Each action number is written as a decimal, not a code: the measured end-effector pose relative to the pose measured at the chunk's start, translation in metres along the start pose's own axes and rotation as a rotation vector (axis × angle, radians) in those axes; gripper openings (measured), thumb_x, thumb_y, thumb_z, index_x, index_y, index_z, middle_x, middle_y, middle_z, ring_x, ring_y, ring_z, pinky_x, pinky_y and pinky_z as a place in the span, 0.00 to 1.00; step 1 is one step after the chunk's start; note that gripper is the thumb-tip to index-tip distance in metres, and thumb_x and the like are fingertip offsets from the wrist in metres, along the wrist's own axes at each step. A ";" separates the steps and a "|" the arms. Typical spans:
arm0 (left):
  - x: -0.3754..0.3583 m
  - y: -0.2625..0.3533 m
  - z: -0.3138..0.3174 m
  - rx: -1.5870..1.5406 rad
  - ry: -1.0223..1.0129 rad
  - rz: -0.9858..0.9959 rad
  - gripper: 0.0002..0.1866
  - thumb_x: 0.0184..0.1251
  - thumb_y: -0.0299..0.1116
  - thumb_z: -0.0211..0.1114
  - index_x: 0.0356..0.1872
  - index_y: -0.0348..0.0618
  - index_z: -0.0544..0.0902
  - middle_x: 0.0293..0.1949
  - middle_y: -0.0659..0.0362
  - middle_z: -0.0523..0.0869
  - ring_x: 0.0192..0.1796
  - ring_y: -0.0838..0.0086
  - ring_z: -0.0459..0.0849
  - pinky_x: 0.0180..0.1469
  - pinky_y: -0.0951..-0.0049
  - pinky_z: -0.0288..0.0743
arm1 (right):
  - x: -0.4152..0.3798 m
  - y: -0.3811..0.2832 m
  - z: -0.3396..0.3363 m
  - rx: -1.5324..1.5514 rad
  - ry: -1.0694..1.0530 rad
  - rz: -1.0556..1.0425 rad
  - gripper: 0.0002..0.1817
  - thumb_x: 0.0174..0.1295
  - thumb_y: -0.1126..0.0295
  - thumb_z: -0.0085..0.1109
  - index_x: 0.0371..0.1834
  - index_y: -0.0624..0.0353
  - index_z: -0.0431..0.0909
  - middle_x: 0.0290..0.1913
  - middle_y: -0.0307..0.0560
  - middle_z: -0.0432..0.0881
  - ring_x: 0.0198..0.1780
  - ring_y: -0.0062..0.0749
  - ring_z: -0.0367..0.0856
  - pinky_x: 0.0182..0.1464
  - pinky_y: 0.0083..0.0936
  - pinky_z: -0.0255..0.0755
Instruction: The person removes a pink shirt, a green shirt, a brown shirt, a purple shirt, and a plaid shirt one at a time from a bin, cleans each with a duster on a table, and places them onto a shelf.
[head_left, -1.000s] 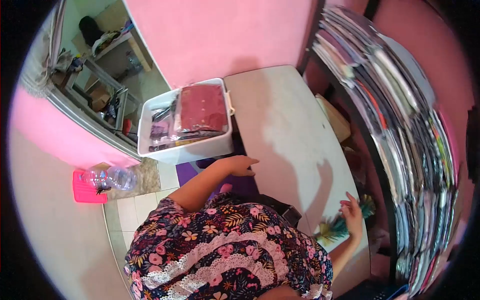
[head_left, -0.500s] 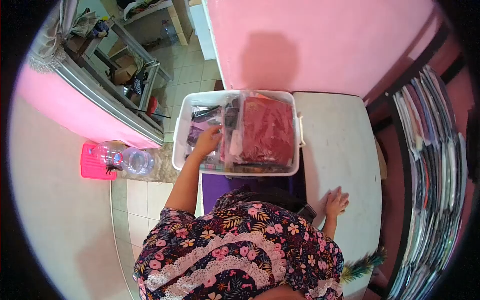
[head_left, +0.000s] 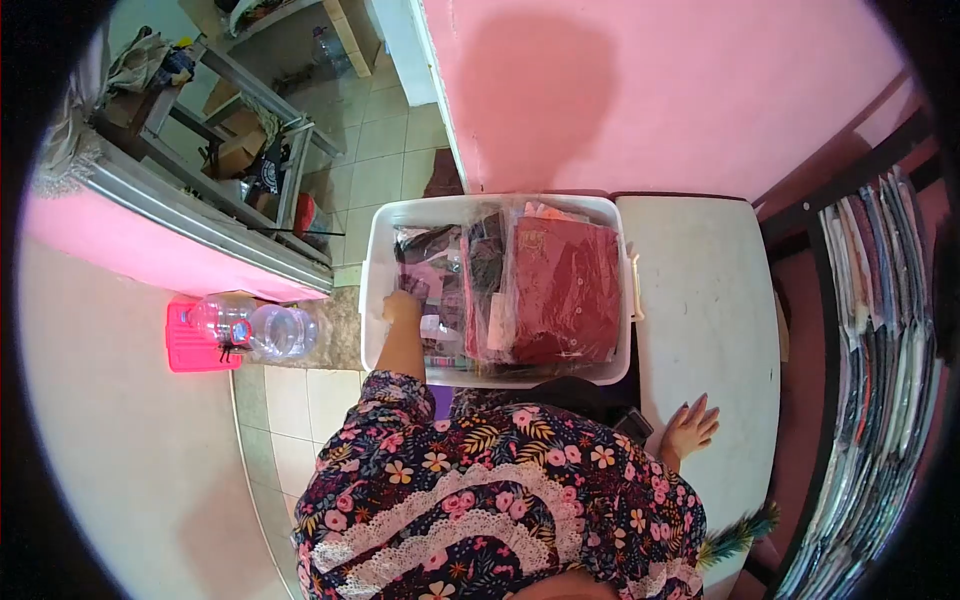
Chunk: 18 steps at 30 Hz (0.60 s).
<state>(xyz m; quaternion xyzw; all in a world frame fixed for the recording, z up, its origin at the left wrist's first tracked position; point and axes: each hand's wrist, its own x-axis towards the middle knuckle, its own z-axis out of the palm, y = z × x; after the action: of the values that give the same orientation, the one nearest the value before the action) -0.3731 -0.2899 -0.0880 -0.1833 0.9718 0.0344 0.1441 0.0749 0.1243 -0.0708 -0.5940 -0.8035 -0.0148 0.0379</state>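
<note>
A white plastic bin [head_left: 372,285] holds folded clothes in clear plastic bags. My left hand [head_left: 402,308] reaches into its left side, at the edge of a purple-and-black bagged garment [head_left: 432,278]. Its fingers point down and are mostly hidden, so a grip cannot be made out. On the bin's right side lies a dark red bagged garment [head_left: 565,290], beside a black bagged one [head_left: 487,245]. My right hand [head_left: 690,430] rests on the white tabletop [head_left: 705,300] with its fingers spread, holding nothing.
To the right, a dark rack [head_left: 825,330] carries many bagged garments [head_left: 880,350]. Large clear bottles [head_left: 285,332] and a pink crate [head_left: 190,345] stand on the left. A green tinsel-like sprig [head_left: 740,535] lies near the table's front. A pink wall [head_left: 640,100] rises behind the bin.
My left hand has moved from the top of the purple garment to the bin's left inner edge. My right hand stays on the table, its fingers more spread. The view has shifted slightly.
</note>
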 end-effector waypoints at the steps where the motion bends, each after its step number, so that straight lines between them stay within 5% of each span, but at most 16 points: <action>1: 0.003 0.000 -0.002 0.002 -0.007 0.004 0.18 0.57 0.40 0.59 0.46 0.40 0.79 0.50 0.48 0.80 0.53 0.56 0.80 0.52 0.57 0.75 | -0.001 0.000 0.001 0.008 0.020 -0.011 0.29 0.66 0.44 0.37 0.70 0.33 0.57 0.72 0.53 0.53 0.71 0.59 0.49 0.63 0.64 0.46; 4: 0.002 0.000 -0.019 0.144 -0.062 0.115 0.14 0.58 0.40 0.60 0.39 0.42 0.83 0.41 0.51 0.84 0.48 0.59 0.83 0.49 0.57 0.77 | 0.001 0.000 0.002 0.008 0.035 -0.015 0.28 0.66 0.43 0.37 0.69 0.33 0.58 0.72 0.53 0.53 0.71 0.58 0.49 0.63 0.64 0.46; 7: -0.009 0.001 -0.037 0.171 0.126 0.314 0.14 0.54 0.42 0.64 0.32 0.41 0.85 0.36 0.51 0.86 0.42 0.60 0.85 0.43 0.59 0.79 | 0.000 -0.003 0.000 0.021 0.046 -0.013 0.28 0.66 0.43 0.37 0.69 0.33 0.59 0.72 0.52 0.53 0.70 0.58 0.50 0.63 0.63 0.46; 9: -0.003 -0.003 -0.040 -0.015 0.069 0.476 0.16 0.49 0.42 0.69 0.31 0.39 0.84 0.35 0.47 0.85 0.40 0.58 0.85 0.38 0.60 0.78 | -0.001 -0.004 0.000 0.034 0.058 -0.016 0.28 0.66 0.43 0.37 0.69 0.33 0.59 0.72 0.52 0.53 0.70 0.58 0.50 0.63 0.63 0.46; 13: 0.042 -0.032 -0.011 -0.446 0.054 0.259 0.17 0.46 0.40 0.71 0.32 0.37 0.82 0.30 0.49 0.85 0.34 0.62 0.84 0.35 0.64 0.77 | -0.001 0.000 0.005 0.012 0.058 -0.017 0.28 0.65 0.44 0.38 0.69 0.33 0.59 0.72 0.52 0.52 0.70 0.59 0.50 0.63 0.63 0.47; 15: 0.050 -0.027 -0.040 -0.655 -0.450 0.316 0.14 0.49 0.33 0.69 0.35 0.35 0.81 0.27 0.53 0.83 0.30 0.69 0.82 0.35 0.70 0.75 | 0.001 -0.005 0.001 -0.003 0.056 -0.012 0.29 0.64 0.45 0.41 0.69 0.33 0.59 0.72 0.52 0.53 0.70 0.59 0.51 0.64 0.63 0.47; 18: 0.006 0.000 -0.102 -0.877 -0.494 0.370 0.09 0.55 0.25 0.64 0.37 0.34 0.81 0.30 0.58 0.84 0.30 0.73 0.81 0.35 0.71 0.76 | 0.001 -0.003 0.004 0.024 0.087 -0.020 0.29 0.64 0.45 0.42 0.69 0.33 0.59 0.72 0.52 0.53 0.70 0.59 0.51 0.63 0.64 0.47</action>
<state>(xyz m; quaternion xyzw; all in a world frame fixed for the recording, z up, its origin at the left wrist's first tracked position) -0.4060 -0.3040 0.0078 -0.0385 0.8194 0.5043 0.2698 0.0714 0.1243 -0.0746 -0.5840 -0.8072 -0.0312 0.0798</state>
